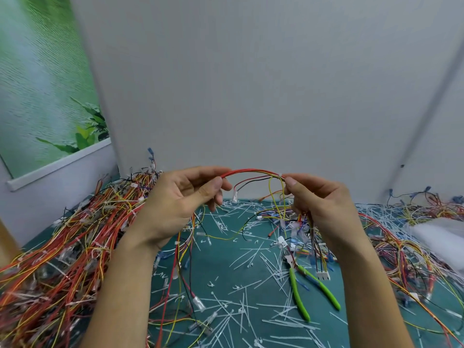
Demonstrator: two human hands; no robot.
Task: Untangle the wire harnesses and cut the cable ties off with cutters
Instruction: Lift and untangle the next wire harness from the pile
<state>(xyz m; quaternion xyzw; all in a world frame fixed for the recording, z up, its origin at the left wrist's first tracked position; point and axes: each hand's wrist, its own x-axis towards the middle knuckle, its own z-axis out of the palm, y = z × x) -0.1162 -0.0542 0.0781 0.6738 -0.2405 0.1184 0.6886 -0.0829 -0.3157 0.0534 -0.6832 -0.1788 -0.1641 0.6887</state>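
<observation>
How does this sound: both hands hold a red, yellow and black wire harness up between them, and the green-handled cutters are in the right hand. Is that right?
Not quite. In the head view the green-handled cutters lie on the teal table, not in the right hand. The left hand and right hand do hold the red, yellow and black wire harness up between them.

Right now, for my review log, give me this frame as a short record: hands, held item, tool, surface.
left hand: pinches the wire harness
right hand: pinches the same harness
wire harness: raised, arched between both hands
cutters: green handles, lying on mat, untouched
cable ties: cut pieces scattered over mat
harness piles: tangled, left and right
</observation>
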